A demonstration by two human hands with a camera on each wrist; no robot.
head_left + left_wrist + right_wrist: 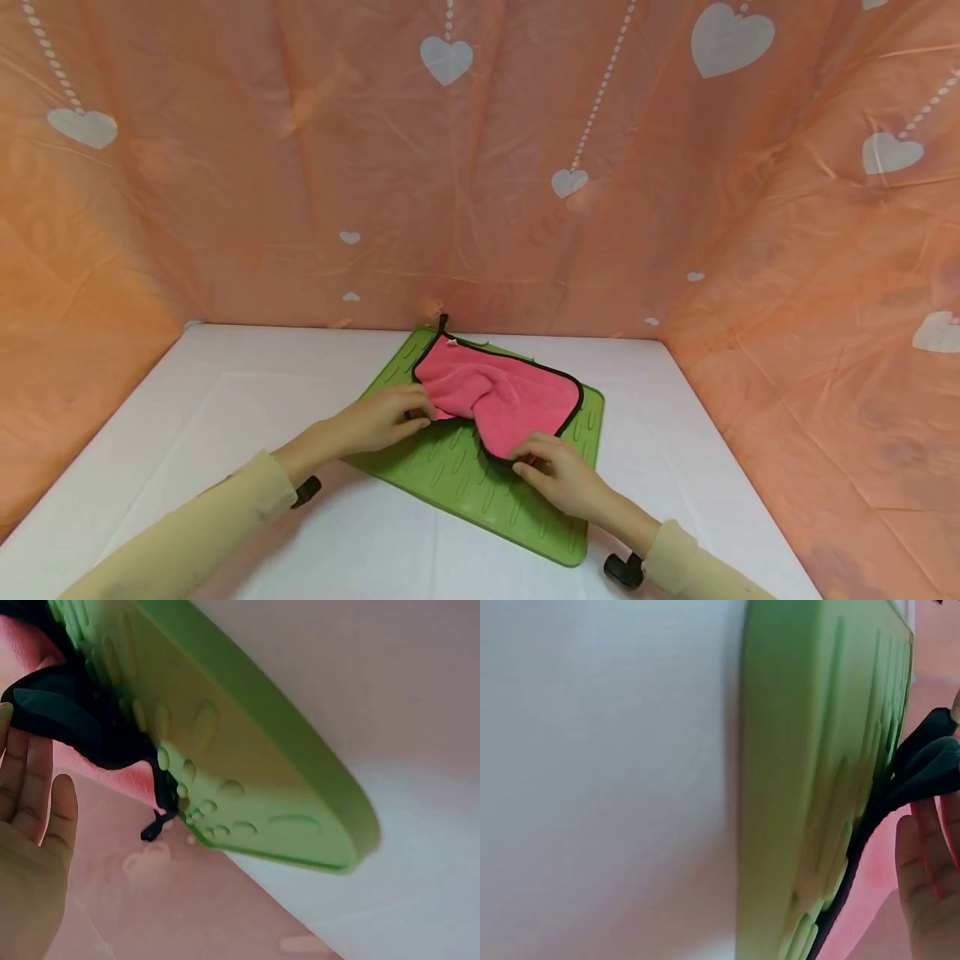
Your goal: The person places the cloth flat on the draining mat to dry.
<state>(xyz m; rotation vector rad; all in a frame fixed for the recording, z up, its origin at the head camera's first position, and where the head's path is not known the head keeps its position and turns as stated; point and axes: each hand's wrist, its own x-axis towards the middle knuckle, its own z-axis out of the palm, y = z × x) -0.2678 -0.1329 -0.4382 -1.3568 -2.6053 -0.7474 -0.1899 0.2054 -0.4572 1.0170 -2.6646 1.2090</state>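
A pink cloth (525, 400) with black edging and a dark underside lies on a green ridged mat (450, 483). My left hand (386, 417) pinches the cloth's near left corner, and my right hand (558, 475) pinches the near right corner. Between the hands the near edge sags in folds. In the left wrist view, the left fingers (34, 780) hold the lifted dark edge, and a black hanging loop (154, 825) shows at the far corner. The right wrist view has the right fingers (934, 847) at the dark-edged corner, raised off the mat.
The mat lies askew on a white table (247, 392). Orange sheeting (375, 167) with white hearts rises behind the table and along both sides. Black wrist straps (624, 571) show below the sleeves.
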